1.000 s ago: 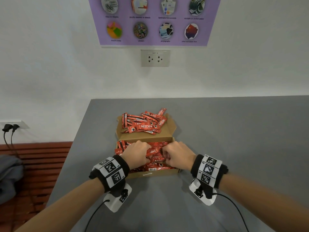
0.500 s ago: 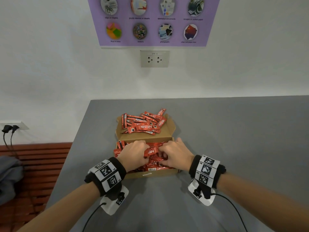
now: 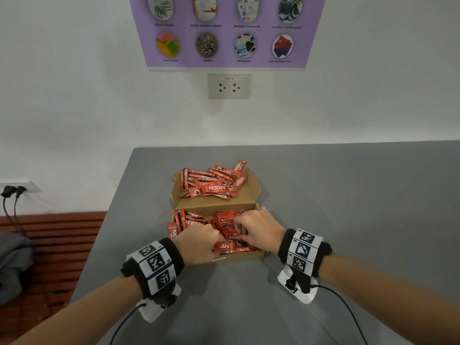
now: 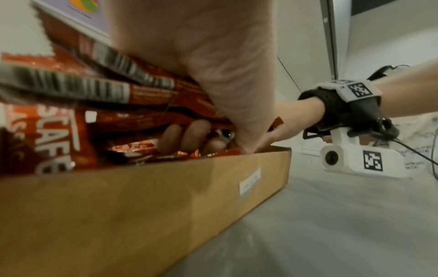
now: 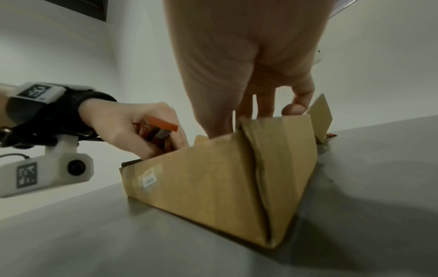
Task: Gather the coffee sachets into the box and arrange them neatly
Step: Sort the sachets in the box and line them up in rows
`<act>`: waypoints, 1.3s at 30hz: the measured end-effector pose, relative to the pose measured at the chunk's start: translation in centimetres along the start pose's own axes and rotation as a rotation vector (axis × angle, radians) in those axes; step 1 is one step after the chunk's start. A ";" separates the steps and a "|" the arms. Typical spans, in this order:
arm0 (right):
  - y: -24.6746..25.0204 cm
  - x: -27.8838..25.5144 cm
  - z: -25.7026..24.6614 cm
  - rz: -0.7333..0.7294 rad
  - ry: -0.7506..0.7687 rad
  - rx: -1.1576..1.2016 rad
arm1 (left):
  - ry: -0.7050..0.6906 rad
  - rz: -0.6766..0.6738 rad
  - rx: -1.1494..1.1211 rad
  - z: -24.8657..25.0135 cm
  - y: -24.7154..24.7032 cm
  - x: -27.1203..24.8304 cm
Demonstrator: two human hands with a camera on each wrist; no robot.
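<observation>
An open cardboard box [image 3: 239, 256] sits on the grey table [image 3: 348, 195], its tray full of red coffee sachets [image 3: 193, 222]. More sachets [image 3: 211, 186] lie in a loose heap on the folded-back lid [image 3: 251, 195]. My left hand [image 3: 199, 241] is at the tray's near left and grips a bundle of sachets [image 5: 157, 131], which shows blurred and close in the left wrist view [image 4: 71, 88]. My right hand [image 3: 258, 232] is over the tray's right half, fingers curled down into a row of sachets [image 3: 229, 220]. Its fingertips are hidden behind the box wall [image 5: 213, 178].
The table ends at a white wall with a socket [image 3: 229, 86] and a purple poster [image 3: 224, 31]. Left of the table stand a red slatted bench [image 3: 54, 245] and a grey bag [image 3: 12, 265]. Camera cables [image 3: 348, 312] trail from both wrists across the near table.
Both hands have stayed in the tray. The left hand has drawn back toward the near left corner with its bundle; the right has shifted slightly right over the tray's right half.
</observation>
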State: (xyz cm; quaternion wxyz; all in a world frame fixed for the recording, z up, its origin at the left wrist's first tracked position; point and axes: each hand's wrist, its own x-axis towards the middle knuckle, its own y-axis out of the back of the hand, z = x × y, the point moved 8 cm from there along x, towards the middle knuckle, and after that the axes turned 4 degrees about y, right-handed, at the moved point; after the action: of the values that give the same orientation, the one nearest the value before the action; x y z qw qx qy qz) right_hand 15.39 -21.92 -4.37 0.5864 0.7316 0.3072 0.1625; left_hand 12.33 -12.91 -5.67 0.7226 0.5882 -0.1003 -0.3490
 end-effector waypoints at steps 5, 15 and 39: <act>-0.2 0.1 -0.3 -0.002 0.030 -0.047 | 0.013 -0.027 -0.001 -0.2 0.2 0.1; 0.1 0.0 0.1 -0.007 0.024 -0.047 | 0.063 -0.075 -0.086 -0.4 0.6 0.1; 7.4 -0.7 1.4 0.394 0.055 0.473 | 0.398 0.366 -0.307 -3.7 6.8 -0.2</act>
State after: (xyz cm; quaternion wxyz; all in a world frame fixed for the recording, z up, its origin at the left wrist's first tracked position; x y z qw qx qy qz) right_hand 17.62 -24.28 2.43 0.3484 0.8888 0.2044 0.2166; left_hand 16.87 -9.45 -0.38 0.8593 0.5012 -0.0070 -0.1021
